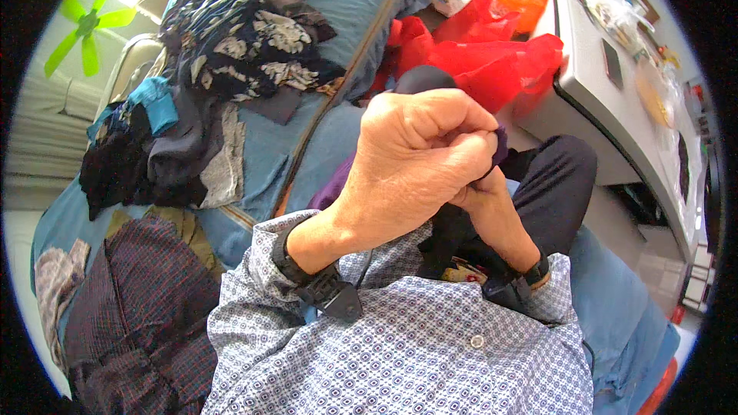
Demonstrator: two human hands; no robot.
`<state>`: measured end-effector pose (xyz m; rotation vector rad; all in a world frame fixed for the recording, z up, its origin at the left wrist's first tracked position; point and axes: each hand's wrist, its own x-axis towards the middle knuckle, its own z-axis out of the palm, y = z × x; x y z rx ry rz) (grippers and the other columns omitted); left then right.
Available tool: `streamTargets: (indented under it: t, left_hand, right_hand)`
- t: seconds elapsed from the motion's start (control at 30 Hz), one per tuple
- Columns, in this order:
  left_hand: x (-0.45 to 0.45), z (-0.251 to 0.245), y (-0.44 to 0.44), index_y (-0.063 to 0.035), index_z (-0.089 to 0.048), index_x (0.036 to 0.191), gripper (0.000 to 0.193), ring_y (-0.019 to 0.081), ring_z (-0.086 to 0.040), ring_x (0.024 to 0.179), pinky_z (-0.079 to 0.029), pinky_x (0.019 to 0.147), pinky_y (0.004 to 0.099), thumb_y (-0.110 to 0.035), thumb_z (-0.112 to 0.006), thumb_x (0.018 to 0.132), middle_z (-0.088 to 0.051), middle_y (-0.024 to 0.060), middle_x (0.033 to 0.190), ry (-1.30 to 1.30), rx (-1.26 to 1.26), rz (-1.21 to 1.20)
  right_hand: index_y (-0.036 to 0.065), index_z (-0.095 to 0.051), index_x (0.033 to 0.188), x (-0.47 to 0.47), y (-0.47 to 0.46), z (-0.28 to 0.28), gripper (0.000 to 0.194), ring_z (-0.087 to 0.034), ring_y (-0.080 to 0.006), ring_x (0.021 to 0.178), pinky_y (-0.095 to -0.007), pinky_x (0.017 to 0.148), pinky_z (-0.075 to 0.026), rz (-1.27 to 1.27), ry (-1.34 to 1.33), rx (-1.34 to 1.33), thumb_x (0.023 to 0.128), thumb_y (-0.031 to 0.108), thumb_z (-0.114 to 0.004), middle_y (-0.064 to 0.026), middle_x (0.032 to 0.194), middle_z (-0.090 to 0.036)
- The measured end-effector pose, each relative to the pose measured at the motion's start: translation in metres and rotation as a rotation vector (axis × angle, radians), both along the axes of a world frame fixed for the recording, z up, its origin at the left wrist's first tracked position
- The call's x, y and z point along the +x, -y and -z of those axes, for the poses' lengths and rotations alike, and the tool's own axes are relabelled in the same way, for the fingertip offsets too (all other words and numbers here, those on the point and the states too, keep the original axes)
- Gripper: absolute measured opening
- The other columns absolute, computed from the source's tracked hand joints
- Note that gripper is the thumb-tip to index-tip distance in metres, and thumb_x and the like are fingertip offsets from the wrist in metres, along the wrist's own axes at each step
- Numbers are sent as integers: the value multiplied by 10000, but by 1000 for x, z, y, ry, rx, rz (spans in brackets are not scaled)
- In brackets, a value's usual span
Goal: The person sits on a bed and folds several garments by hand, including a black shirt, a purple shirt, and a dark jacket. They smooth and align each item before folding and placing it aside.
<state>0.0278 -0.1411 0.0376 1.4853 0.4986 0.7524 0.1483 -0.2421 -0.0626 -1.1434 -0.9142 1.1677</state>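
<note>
My left hand (421,155) is raised in front of my lap, its fingers curled closed on a dark purple cloth (500,144), of which only a small part shows beyond the fingertips. Behind and below it, my right hand (484,187) is largely hidden; its wrist comes up from the right and the hand meets the cloth, but its fingers cannot be made out. More purple fabric (335,184) shows behind my left wrist. Dark straps with black devices circle both wrists. My legs in dark trousers (556,184) are bent beneath the hands.
On the blue-covered sofa or bed (259,150) lie a heap of dark patterned clothes (248,52), a turquoise cloth (155,104) and a dark checked garment (138,300). Red bags (478,57) lie ahead. At right stands a light table (588,63) with a phone (612,63) and plastic bags. A green fan (87,23) is far left.
</note>
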Motion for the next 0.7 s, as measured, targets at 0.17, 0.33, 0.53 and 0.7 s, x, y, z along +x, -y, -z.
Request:
streamTargets:
  t: [0.17,0.33,0.53,0.7]
  left_hand:
    - [-7,31,-3,38,-692,951,111,85,-644,720,-521,646,214,-27,-606,922,-689,48,822,-113,71,-5]
    - [-41,72,-33,34,-648,1019,208,121,-623,817,-507,707,246,-27,-703,828,-639,75,977,-406,562,-83]
    - [-55,129,-31,9,-627,961,226,349,-627,844,-515,726,401,-71,-703,764,-608,161,928,-589,796,18]
    - [-53,147,-30,13,-628,843,98,342,-629,801,-518,694,415,0,-644,747,-611,150,855,-523,893,-121]
  right_hand:
    - [11,-630,1164,34,12,26,257,-643,-179,1022,-335,936,-487,180,-420,-172,933,122,-605,-67,1124,-681]
    - [-24,-577,1244,71,41,21,427,-627,-273,1115,-418,1008,-482,282,-777,5,1019,323,-467,-156,1233,-638]
    - [-28,-598,1219,84,63,29,440,-653,-274,1058,-406,990,-491,350,-835,-159,1011,342,-481,-174,1186,-658]
    - [-8,-620,1183,88,65,32,350,-684,-202,923,-325,873,-538,478,-783,-164,986,274,-555,-119,1058,-701]
